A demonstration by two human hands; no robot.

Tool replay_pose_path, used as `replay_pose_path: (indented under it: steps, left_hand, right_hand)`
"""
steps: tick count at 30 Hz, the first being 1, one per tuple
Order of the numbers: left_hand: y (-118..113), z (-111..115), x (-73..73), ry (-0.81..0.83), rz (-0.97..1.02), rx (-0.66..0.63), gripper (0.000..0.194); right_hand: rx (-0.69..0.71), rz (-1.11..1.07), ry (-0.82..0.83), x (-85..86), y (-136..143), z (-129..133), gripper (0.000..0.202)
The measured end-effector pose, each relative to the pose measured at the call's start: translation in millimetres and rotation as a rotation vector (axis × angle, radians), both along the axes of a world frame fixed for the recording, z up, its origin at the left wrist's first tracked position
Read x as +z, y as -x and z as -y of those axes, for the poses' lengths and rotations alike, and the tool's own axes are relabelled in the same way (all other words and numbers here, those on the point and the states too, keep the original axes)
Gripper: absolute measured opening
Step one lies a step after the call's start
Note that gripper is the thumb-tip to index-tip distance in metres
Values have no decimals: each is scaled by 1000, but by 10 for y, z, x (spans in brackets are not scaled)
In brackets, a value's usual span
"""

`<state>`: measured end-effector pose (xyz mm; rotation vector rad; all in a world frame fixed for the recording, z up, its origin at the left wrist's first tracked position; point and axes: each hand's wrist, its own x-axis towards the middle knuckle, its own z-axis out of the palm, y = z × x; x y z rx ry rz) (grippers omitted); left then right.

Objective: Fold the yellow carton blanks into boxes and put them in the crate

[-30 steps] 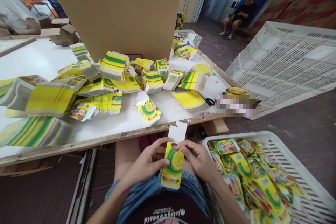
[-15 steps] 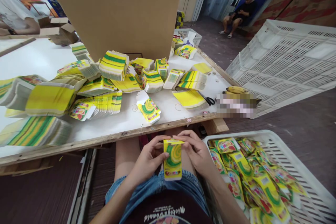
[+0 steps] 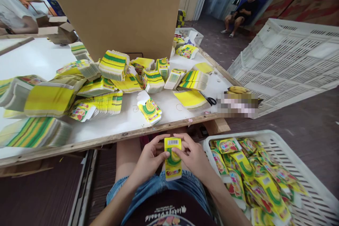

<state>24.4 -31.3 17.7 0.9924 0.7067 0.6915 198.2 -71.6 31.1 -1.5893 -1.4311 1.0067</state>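
Observation:
A small yellow and green carton [image 3: 173, 164] is held upright over my lap, its barcode end at the top. My left hand [image 3: 150, 157] grips its left edge, thumb on the front. On the right side, my right hand [image 3: 194, 157] pinches the carton near the top, its thumb on the printed face. Ahead on the white table [image 3: 127, 120] lies a single carton [image 3: 149, 108] with an open flap. Stacks of flat cartons [image 3: 113, 64] are spread behind and to the left of it. To my right, a white basket [image 3: 270, 136] holds many cartons [image 3: 245, 166].
Black-handled scissors [image 3: 211, 101] and bananas [image 3: 238, 90] are by the table's right edge. Stacked white crates [image 3: 288, 56] stand at the right. A large cardboard box [image 3: 116, 10] rises behind the stacks. One person [image 3: 245, 10] sits far back; another person's arm [image 3: 29, 24] is at the left.
My right thumb has come down onto the carton's front. The top flap has folded over, and the barcode on it now faces me.

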Motion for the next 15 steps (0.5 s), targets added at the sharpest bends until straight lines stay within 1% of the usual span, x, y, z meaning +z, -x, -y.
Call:
replay_pose_path:
  steps: [3,5,8,10,12,14,15]
  left_hand:
    - [-17,-11,-9,19,12,17,53]
    - [-71,7,-19,24,27,31,51]
    - [-213,71,-22,11,70,51,47]
    - [-314,112,-10,-27,94,41,45]
    - [-378,102,9,-122,78,20,45]
    - [-374,-4,22,-334,-50,58,45]
    - [-344,-97,18,-474,-158,115,46]
  right_hand:
    - [-73,-34,-66,-22,-18,20,29]
    - [-132,-87,-113,-37,-26,31,28]
    - [-171,-211,-96,-32,-32,43,26]
    - [-188,-224,-100,13,-71,62,24]
    - [-196,-130,-141,100,-189,111,22]
    - [-244,103,-197,209,-408,204,22]
    - [-308,273,-224,259,-548,264,24]
